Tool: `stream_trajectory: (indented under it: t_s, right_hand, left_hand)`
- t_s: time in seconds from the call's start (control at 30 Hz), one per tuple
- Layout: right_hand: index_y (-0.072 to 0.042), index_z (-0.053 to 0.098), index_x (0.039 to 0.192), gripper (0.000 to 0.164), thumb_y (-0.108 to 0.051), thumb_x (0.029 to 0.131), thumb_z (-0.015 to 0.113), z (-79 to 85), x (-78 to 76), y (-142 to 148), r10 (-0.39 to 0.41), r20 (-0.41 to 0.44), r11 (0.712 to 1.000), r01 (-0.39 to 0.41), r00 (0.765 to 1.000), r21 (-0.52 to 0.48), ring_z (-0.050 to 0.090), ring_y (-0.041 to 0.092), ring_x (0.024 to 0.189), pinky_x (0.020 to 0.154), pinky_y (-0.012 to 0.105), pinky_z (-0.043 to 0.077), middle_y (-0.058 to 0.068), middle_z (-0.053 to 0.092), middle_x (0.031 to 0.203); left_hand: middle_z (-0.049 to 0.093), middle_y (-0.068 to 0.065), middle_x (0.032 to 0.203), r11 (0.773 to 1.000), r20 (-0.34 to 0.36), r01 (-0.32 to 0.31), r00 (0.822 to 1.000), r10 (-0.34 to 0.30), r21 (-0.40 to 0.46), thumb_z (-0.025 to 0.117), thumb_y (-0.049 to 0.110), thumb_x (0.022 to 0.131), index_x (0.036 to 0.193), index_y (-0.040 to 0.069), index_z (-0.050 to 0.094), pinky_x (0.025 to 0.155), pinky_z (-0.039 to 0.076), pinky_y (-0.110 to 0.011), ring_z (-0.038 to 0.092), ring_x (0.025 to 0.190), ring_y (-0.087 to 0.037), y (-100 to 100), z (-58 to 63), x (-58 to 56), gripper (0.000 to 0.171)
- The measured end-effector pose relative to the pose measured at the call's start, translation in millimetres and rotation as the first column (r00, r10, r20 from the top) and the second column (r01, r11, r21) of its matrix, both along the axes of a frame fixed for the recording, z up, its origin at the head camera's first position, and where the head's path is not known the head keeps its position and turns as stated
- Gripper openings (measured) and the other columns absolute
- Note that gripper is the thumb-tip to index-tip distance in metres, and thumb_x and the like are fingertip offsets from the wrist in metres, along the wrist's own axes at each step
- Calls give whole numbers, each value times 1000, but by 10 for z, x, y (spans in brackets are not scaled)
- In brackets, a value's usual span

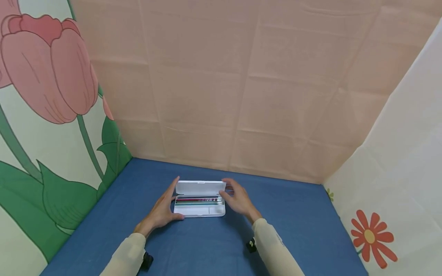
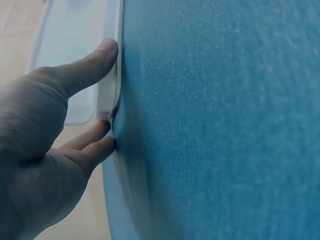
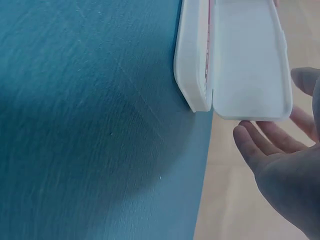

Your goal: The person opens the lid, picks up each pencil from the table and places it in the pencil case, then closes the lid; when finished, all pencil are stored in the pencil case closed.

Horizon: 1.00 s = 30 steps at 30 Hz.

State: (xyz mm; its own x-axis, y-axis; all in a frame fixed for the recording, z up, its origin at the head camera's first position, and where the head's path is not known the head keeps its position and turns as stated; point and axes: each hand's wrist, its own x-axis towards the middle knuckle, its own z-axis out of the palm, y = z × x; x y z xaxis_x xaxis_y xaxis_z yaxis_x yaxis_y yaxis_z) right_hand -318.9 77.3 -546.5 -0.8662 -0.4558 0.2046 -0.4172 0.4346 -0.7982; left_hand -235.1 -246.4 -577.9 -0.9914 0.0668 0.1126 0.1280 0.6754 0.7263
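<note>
A white pencil case (image 1: 199, 210) lies on the blue table with its lid (image 1: 200, 187) raised at the back. Several pencils (image 1: 197, 201), dark, red and green, lie along its rear compartment. At the left end, my left hand (image 1: 161, 212) holds the case's corner, thumb on the front edge and fingertips against the side, as the left wrist view shows. Near the lid's right end is my right hand (image 1: 239, 198), its fingers spread around that edge and the thumb apart from them. In the right wrist view the lid's inner face (image 3: 250, 60) is plain white.
A blue cloth covers the table (image 1: 207, 245). Behind it hangs a beige cloth (image 1: 241, 96). A tulip-printed panel (image 1: 51, 76) borders the left, a white flower-printed sheet (image 1: 397, 172) the right. Each wrist carries a dark device.
</note>
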Motion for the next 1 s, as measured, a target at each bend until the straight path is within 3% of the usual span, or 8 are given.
stream_trajectory:
  t_s: [0.13, 0.27, 0.5, 0.67, 0.83, 0.9, 1.0]
  right_hand:
    - [-9, 60, 156, 48, -31, 115, 69, 15, 64, 33, 15, -14, 999, -15, 1000, 33, 68, 37, 144, 123, 59, 56, 15, 70, 154]
    - [-10, 64, 152, 45, -35, 115, 69, 10, 123, 81, 50, -16, 996, -49, 999, 76, 67, 38, 145, 123, 61, 54, 12, 71, 152]
    - [-15, 73, 139, 35, -39, 113, 70, -27, 204, 114, 126, -75, 977, -111, 989, 180, 67, 35, 144, 122, 62, 55, 9, 74, 147]
    - [-10, 74, 135, 37, -40, 114, 67, -76, 231, 50, 157, -106, 961, -127, 982, 245, 64, 40, 146, 124, 68, 50, 16, 70, 154]
    - [-11, 73, 136, 36, -39, 115, 67, -125, 259, -37, 132, -121, 949, -90, 984, 301, 60, 42, 150, 126, 67, 49, 18, 65, 158]
    - [-11, 72, 136, 34, -37, 114, 69, -146, 261, -61, 130, -135, 947, -83, 982, 310, 60, 41, 149, 125, 65, 50, 17, 65, 158]
    - [-11, 71, 138, 36, -36, 113, 71, -176, 258, -78, 126, -137, 945, -77, 982, 319, 61, 39, 149, 123, 63, 52, 16, 63, 158]
  left_hand:
    - [28, -19, 187, 999, -47, 5, 999, -7, -49, 105, 9, 78, 181, 25, 17, 130, 41, -73, 48, 162, -51, 2, 27, 45, 136]
    - [34, -18, 183, 995, -98, 3, 995, -13, -103, 102, 17, 86, 173, 21, 39, 130, 40, -75, 40, 167, -50, -10, 42, 104, 108]
    - [50, -20, 175, 994, -209, 26, 977, -48, -104, 90, 35, 99, 145, 15, 72, 121, 48, -78, 52, 158, -52, -21, 66, 190, 54]
    - [58, -23, 168, 995, -223, 38, 973, -57, -87, 82, 34, 106, 118, 18, 77, 121, 51, -74, 59, 152, -51, 48, 93, 184, 20]
    - [57, -25, 168, 994, -184, 17, 982, -38, -112, 84, 31, 105, 108, 17, 72, 122, 50, -72, 58, 152, -52, 133, 104, 154, 18]
    - [56, -25, 169, 992, -162, 14, 986, -34, -126, 85, 31, 104, 113, 14, 73, 125, 48, -73, 57, 154, -52, 151, 99, 142, 22]
    - [54, -26, 171, 988, -125, 26, 991, -45, -153, 82, 33, 106, 135, 7, 72, 128, 44, -73, 52, 158, -52, 151, 80, 131, 40]
